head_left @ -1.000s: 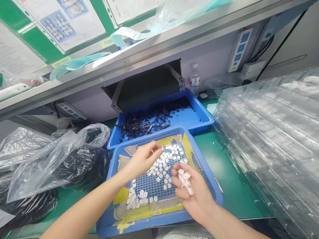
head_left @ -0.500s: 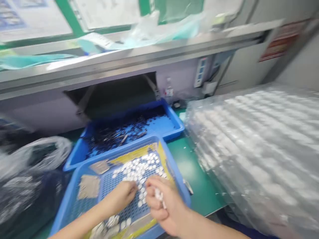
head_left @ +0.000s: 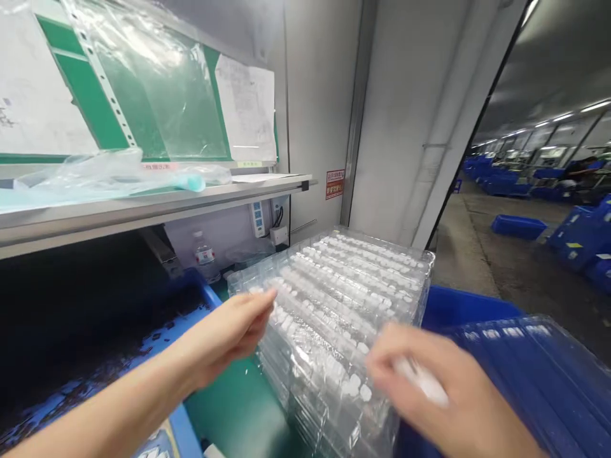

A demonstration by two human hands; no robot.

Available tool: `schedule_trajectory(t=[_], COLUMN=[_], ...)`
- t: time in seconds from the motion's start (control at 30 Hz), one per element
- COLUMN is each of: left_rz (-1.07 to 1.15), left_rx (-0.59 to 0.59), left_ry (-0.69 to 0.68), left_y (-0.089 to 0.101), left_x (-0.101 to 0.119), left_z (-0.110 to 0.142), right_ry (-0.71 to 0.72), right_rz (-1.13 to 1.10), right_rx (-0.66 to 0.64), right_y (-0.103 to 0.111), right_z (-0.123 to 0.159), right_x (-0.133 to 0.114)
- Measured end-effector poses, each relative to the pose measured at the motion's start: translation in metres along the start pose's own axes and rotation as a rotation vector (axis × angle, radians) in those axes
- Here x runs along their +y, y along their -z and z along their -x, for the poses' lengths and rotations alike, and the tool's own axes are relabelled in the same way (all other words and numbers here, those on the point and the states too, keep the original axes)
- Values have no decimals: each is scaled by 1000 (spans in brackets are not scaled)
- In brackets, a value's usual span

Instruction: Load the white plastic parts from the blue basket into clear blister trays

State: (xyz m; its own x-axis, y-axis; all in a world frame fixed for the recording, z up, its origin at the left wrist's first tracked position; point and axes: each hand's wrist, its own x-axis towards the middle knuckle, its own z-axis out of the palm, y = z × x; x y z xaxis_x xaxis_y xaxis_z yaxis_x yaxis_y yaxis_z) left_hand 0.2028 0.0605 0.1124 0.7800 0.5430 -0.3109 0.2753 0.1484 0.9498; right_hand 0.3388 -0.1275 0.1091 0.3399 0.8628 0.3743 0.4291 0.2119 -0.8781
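Note:
My left hand (head_left: 245,324) is closed, thumb against curled fingers, over the near left edge of a stack of clear plastic trays (head_left: 329,305); whatever it may hold is hidden. My right hand (head_left: 429,381), blurred by motion, curls around small white pieces (head_left: 422,380) at the stack's right side. White pieces of a similar kind lie in rows in the top tray. At the bottom left, a corner of the light blue basket (head_left: 185,432) shows, with a few white pieces in it.
Behind my left arm stands a blue tray (head_left: 205,289) of dark scraps. A water bottle (head_left: 205,257) and a power strip (head_left: 258,219) are under the metal shelf (head_left: 157,207). A blue bin (head_left: 468,302) with another clear tray (head_left: 529,369) lies to the right.
The view has swung right, from the basket to the tray stack. Both hands have left the basket and are now over or beside the stack, the right one still holding white pieces.

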Motion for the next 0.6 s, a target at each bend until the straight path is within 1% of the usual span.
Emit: schedule_trajectory(t=[0.03,0.07,0.1,0.13,0.2,0.27,0.33,0.43,0.53,0.6], left_rz=[32,59,74,83,98,114,128,146,173,199], left_rx=[37,93,142,183,264,337,379,369,311,275], left_ry=[-56,-83,-93,-92,-75,-61,-61,-83,-140,-175], left_y=[-6,-12,-16,-19,-24,-24,-22,-16,-8,-2], left_x=[12,22,31,38,47,53,56,61,64,64], left_z=[-19,-38,-57,-75,-104,-123,-131,-130,-118,-103], right_ry=[-36,-104,-218,-268,-303,-302,-283,-180,-43,33], right_rz=[109,188,229,237,248,303,406,591,745,816], right_rx=[33,21,-25,-61,-118,-162,-191,-211,-247,-295], right_y=[9,17,21,24,21,11,-1,-15,-21,-22], right_z=[-17,-37,-58,-79,-118,-146,-164,-174,-176,-176], right_x=[4,9,17,26,45,63,75,85,88,89])
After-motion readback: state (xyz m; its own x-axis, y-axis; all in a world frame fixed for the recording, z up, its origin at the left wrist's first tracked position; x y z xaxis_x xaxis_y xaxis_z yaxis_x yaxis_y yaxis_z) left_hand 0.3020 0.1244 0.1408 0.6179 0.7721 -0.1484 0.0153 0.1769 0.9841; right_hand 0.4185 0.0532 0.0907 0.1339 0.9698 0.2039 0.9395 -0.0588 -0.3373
